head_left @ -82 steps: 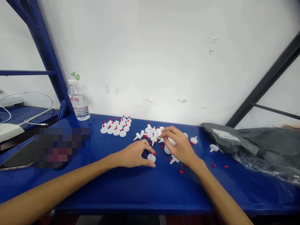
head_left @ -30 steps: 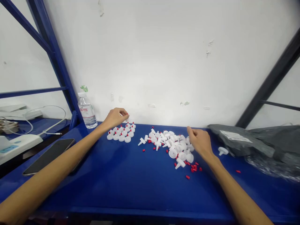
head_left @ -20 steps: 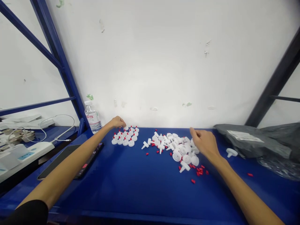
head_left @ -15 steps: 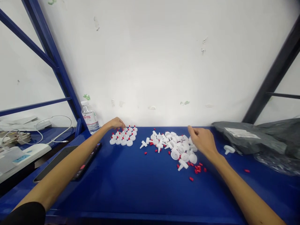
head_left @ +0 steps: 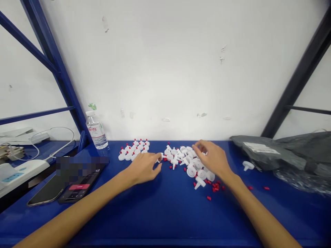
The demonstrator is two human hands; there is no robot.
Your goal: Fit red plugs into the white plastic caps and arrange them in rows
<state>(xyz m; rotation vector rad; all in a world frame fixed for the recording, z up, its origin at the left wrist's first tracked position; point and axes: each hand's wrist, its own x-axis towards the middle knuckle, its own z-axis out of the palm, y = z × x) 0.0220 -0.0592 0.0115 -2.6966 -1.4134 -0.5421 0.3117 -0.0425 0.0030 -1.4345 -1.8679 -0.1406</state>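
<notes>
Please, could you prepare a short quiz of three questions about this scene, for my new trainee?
1. True or false: the water bottle has its lid on.
2. Choose: which is nearer to the labelled dark bag? A) left hand B) right hand
3. Fill the gap: the standing white caps have ____ tips.

Key: 1. True. 2. B. 3. Red.

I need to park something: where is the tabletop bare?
Front of the blue table, between the left forearm and right forearm; also right of the latter, nearer than the clear plastic. Crowded: the heap of white caps and loose red tips, plus around the phones.
</notes>
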